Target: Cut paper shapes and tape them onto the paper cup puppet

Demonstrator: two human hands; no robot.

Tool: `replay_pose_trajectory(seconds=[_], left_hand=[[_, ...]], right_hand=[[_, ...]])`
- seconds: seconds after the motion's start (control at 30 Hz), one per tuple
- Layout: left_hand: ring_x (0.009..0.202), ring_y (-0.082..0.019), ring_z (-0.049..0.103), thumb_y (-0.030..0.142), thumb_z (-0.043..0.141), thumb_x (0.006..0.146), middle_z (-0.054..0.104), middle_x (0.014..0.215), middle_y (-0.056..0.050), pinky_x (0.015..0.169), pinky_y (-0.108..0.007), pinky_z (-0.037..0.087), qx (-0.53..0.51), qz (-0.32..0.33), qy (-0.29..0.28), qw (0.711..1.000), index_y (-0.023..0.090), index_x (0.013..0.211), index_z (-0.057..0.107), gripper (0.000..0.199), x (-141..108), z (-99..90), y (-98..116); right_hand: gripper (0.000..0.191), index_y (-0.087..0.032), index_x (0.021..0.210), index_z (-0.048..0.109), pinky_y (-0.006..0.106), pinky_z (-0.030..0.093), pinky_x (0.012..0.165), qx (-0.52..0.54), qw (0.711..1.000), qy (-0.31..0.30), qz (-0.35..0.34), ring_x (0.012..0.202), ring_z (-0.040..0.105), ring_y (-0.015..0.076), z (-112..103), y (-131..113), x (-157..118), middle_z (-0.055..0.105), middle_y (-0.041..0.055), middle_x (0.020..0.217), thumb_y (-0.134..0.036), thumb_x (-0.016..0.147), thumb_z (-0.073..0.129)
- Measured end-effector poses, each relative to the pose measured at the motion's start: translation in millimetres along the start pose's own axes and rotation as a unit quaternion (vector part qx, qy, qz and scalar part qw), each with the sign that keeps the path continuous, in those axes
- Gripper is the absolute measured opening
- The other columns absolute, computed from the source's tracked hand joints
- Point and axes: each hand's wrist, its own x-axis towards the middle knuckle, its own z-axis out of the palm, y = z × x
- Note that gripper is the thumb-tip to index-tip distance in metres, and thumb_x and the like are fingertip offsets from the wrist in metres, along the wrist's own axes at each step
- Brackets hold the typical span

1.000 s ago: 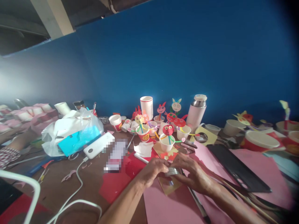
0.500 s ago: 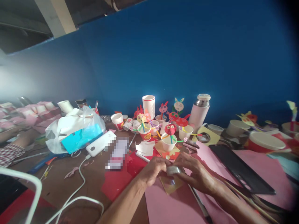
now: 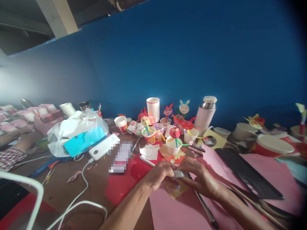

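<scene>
A small roll of clear tape (image 3: 178, 174) is held between my two hands above the pink paper (image 3: 177, 214). My left hand (image 3: 159, 175) is closed, its thumb and fingertips pinching the roll's left side. From the other side my right hand (image 3: 200, 175) grips it, thumb below and fingers over the top. Under the roll lies a piece of yellow paper (image 3: 176, 191). A dark pen-like stick (image 3: 206, 210) slants across the pink paper below my right hand. Just beyond my hands stands a white paper cup (image 3: 174, 147) with a red paper face on a pipe cleaner.
Several decorated paper cups (image 3: 148, 135) and a thermos flask (image 3: 205, 115) line the blue wall. A dark phone-shaped slab (image 3: 247, 174) lies at right. On the left are a power bank (image 3: 103, 147) with a white cable, a plastic bag (image 3: 76, 129) and another person's checked sleeve (image 3: 11, 156).
The tape roll has tilted slightly between my fingers, and its ring shape shows less. Both hands stay in nearly the same place.
</scene>
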Motion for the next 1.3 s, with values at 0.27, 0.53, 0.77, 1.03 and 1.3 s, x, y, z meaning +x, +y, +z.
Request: replay_pose_trajectory(seconds=[0.27,0.53,0.77,1.03,1.3], left_hand=[[0.08,-0.016,0.056,0.026,0.057,0.073,0.062,0.092,-0.007,0.069,-0.025,0.044,0.165,0.144,0.033,0.975,0.013,0.098,0.066,0.029,-6,-1.9,13],[0.083,-0.016,0.057,0.027,0.052,0.083,0.061,0.089,-0.009,0.073,-0.023,0.043,0.313,0.294,0.025,0.903,0.015,0.091,0.07,0.023,-11,4.7,16],[0.085,-0.018,0.055,0.025,0.042,0.088,0.062,0.089,-0.01,0.079,-0.027,0.041,0.491,0.362,0.023,0.792,0.016,0.096,0.068,0.028,-11,0.6,13],[0.085,-0.019,0.05,0.019,0.035,0.089,0.059,0.086,-0.011,0.076,-0.028,0.038,0.577,0.385,0.071,0.716,0.015,0.093,0.061,0.026,-14,3.9,7],[0.087,-0.019,0.047,0.015,0.032,0.089,0.051,0.09,-0.01,0.077,-0.03,0.038,0.524,0.415,0.096,0.738,0.015,0.09,0.049,0.017,-13,9.7,-3]], right_hand=[[0.017,-0.019,0.077,0.062,0.025,0.044,0.056,0.096,0.987,-0.014,0.127,0.063,0.053,0.0139,-8,8,3,0.061,0.0015,0.071,-0.031,0.083,0.053],[0.015,-0.018,0.076,0.062,0.024,0.043,0.058,0.181,0.963,-0.074,0.183,0.065,0.053,0.0131,-10,10,0,0.06,-0.0002,0.071,-0.03,0.082,0.055],[0.019,-0.018,0.076,0.062,0.024,0.042,0.059,0.241,0.943,-0.106,0.202,0.065,0.052,0.0131,-11,6,1,0.06,-0.0001,0.071,-0.035,0.081,0.057],[0.029,-0.017,0.078,0.062,0.025,0.039,0.056,0.336,0.909,-0.104,0.225,0.062,0.051,0.0136,-11,5,2,0.058,0.0003,0.07,-0.046,0.079,0.058],[0.031,-0.018,0.082,0.063,0.025,0.037,0.058,0.389,0.887,-0.129,0.215,0.064,0.047,0.0135,-12,4,1,0.055,0.0002,0.072,-0.047,0.083,0.053]])
